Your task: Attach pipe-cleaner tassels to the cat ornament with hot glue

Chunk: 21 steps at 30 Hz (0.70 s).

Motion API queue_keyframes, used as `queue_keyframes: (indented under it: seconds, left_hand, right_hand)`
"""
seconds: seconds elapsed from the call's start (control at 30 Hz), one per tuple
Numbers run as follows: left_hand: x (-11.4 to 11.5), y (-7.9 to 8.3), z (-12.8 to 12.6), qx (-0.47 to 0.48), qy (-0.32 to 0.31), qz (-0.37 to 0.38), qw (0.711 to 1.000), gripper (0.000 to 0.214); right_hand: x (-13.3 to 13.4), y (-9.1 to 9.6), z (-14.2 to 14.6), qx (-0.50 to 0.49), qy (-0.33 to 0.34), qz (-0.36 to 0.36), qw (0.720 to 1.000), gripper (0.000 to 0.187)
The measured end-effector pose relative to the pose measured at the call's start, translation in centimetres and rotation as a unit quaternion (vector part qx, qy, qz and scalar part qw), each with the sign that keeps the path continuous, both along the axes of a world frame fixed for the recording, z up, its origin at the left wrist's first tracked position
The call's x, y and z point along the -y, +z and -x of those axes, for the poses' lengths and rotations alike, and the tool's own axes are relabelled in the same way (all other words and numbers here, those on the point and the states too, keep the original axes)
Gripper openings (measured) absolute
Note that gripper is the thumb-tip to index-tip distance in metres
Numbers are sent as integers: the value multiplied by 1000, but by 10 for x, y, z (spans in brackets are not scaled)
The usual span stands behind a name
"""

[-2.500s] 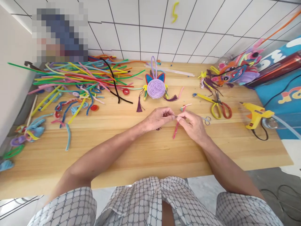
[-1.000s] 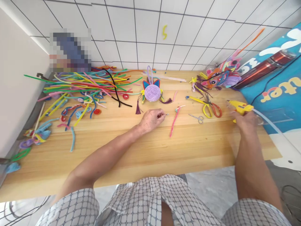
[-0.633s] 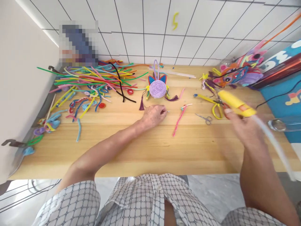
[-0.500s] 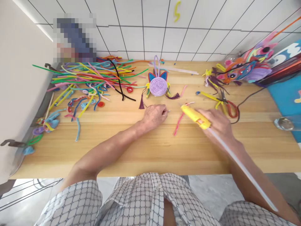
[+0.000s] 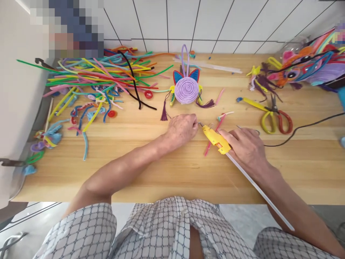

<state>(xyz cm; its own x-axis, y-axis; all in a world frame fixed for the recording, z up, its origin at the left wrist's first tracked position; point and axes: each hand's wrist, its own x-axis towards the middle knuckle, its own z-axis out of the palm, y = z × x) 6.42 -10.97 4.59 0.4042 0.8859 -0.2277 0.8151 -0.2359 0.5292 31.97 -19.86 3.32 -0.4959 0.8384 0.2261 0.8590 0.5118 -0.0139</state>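
My right hand [image 5: 245, 145] grips a yellow glue gun [image 5: 214, 137] with a clear glue stick [image 5: 258, 192] trailing from its back. Its nozzle points left and touches the fingertips of my left hand [image 5: 182, 129]. That hand rests on the wooden table [image 5: 167, 172] with its fingers pinched on a small piece that I cannot make out. A pink pipe cleaner [image 5: 212, 138] lies under the gun. Just beyond my hands sits a purple spiral pipe-cleaner figure [image 5: 186, 88] with blue ears and tassels.
A heap of coloured pipe cleaners [image 5: 99, 77] covers the back left. Scissors with yellow and red handles [image 5: 275, 117] lie to the right, small scissors behind my right hand. A colourful pipe-cleaner creature [image 5: 304, 68] sits far right. A black cable [image 5: 304, 127] crosses the table's right side.
My right hand left the piece, reached right, picked up the glue gun and carried it back left. Its nozzle now meets my left fingertips. My left hand stayed put.
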Motion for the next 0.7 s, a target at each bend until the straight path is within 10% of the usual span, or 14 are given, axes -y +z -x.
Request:
queue_keyframes:
  seconds: [0.7]
  left_hand:
    - [2, 7, 2, -40, -63, -29, 997, 23]
  right_hand:
    - [-2, 3, 15, 72, 32, -56, 995, 36]
